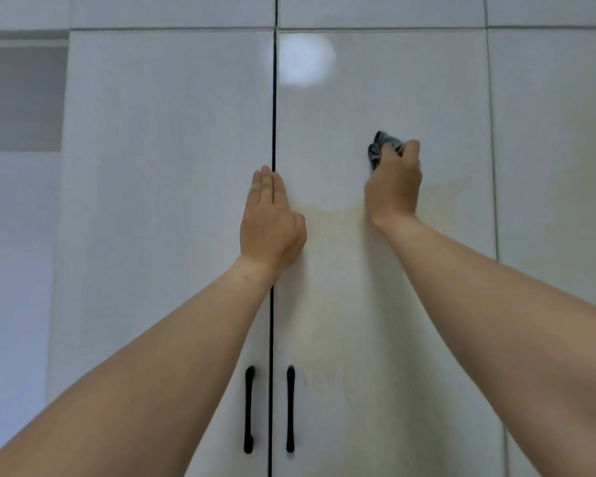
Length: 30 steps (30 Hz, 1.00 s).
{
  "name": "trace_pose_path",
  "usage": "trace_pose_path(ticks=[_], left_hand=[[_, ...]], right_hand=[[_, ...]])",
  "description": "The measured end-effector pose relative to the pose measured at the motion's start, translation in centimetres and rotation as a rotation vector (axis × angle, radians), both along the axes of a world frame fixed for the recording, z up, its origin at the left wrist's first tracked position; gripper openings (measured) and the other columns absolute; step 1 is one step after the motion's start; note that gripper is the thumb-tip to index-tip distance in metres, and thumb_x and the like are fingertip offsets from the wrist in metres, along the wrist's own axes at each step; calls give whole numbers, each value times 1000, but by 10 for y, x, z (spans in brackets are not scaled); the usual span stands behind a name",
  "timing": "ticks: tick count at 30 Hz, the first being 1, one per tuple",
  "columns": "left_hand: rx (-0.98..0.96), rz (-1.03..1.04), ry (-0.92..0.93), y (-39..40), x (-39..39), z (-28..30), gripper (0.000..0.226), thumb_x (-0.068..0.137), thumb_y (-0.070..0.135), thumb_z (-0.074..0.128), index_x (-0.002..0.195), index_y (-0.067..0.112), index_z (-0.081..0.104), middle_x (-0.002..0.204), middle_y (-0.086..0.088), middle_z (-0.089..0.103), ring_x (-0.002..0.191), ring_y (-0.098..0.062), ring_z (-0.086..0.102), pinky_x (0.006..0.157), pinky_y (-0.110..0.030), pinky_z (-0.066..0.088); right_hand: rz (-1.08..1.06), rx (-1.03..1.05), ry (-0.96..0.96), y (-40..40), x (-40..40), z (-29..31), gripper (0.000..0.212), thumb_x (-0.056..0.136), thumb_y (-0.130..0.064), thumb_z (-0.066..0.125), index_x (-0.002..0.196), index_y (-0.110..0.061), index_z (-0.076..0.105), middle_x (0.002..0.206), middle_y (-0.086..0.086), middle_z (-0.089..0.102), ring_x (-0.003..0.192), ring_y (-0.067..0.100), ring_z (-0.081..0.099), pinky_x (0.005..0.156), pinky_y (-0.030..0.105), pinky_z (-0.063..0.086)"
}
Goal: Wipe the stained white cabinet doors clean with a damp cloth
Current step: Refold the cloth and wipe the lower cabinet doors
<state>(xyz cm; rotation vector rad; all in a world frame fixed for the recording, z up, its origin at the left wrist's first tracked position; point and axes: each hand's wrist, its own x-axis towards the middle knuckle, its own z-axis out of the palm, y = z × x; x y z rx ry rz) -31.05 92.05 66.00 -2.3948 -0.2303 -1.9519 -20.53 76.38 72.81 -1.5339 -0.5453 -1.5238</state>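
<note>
Two tall white cabinet doors fill the view, the left door [166,201] and the right door [375,304], split by a dark vertical gap. A yellowish stain [334,256] spreads over the right door from mid height downward. My right hand [394,184] grips a bunched dark cloth [381,148] and holds it against the right door just above the stain's upper edge. My left hand [270,218] presses flat with straight fingers across the gap between the doors.
Two black vertical handles [249,409] [290,409] sit low on either side of the gap. Another white door [558,149] stands to the right, and smaller upper doors run along the top. A grey recess [21,94] lies at the far left.
</note>
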Motion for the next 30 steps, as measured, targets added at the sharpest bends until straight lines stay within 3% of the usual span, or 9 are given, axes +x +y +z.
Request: trace_pose_path(ticks=[5, 7, 10, 12, 14, 17, 22, 25, 30], left_hand=[[-22, -4, 4, -20, 13, -10, 75, 84, 25, 18, 147, -16, 24, 158, -33, 19, 150, -43, 12, 125, -42, 10], [-29, 20, 15, -22, 17, -9, 73, 86, 23, 19, 147, -18, 22, 157, -35, 16, 150, -45, 10, 125, -43, 10], [-26, 69, 28, -23, 22, -7, 76, 85, 25, 10, 144, -22, 23, 154, -39, 19, 148, -49, 12, 125, -47, 13], [-41, 99, 17, -27, 25, -7, 73, 86, 22, 15, 142, -23, 26, 152, -41, 23, 147, -50, 17, 124, -48, 16], [-65, 139, 4, -32, 28, -7, 71, 86, 18, 23, 143, -23, 24, 153, -40, 22, 147, -50, 16, 124, -49, 14], [-166, 112, -28, -42, 33, -6, 75, 85, 20, 32, 148, -18, 18, 158, -33, 16, 150, -43, 9, 125, -46, 10], [-174, 76, -63, -44, 37, -7, 76, 84, 17, 36, 149, -16, 15, 160, -31, 12, 152, -40, 5, 125, -46, 10], [-200, 55, -51, -46, 36, -7, 76, 85, 14, 40, 151, -13, 13, 163, -26, 9, 153, -36, 2, 125, -43, 10], [-130, 105, 87, -37, 15, -8, 79, 85, 23, 33, 153, -10, 9, 163, -25, 4, 153, -35, 0, 126, -40, 5]], right_hand=[[-149, -683, -482, 11, 0, -26, 28, 90, -5, 61, 117, -1, 63, 108, 17, 58, 91, 35, 59, 67, 38, 56], [-210, -515, -429, -28, 23, -13, 24, 95, -12, 56, 116, -4, 61, 111, 19, 58, 96, 39, 59, 75, 40, 55], [-120, 111, 3, -73, 44, -7, 13, 100, -20, 39, 101, -10, 48, 106, 11, 55, 97, 34, 57, 75, 38, 43], [33, 235, 97, -57, 37, -15, 18, 100, -26, 38, 102, -11, 49, 103, 4, 56, 98, 30, 57, 74, 33, 41], [52, 45, -115, -29, 20, -31, 20, 97, -24, 50, 108, -10, 59, 105, 10, 61, 94, 30, 60, 76, 35, 51], [-159, -530, -413, -39, 32, -50, 30, 91, -4, 62, 120, 1, 62, 108, 19, 57, 91, 36, 57, 69, 37, 54], [-189, -30, -5, -137, 79, -34, 19, 95, -4, 44, 108, 0, 57, 112, 18, 47, 90, 38, 54, 80, 40, 46], [-63, 50, 22, -110, 52, -55, 13, 99, -12, 44, 103, -7, 55, 104, 11, 55, 93, 33, 56, 73, 30, 39], [-117, -470, -438, -58, 42, -96, 32, 89, 3, 60, 121, 5, 64, 108, 21, 61, 94, 35, 59, 79, 40, 55]])
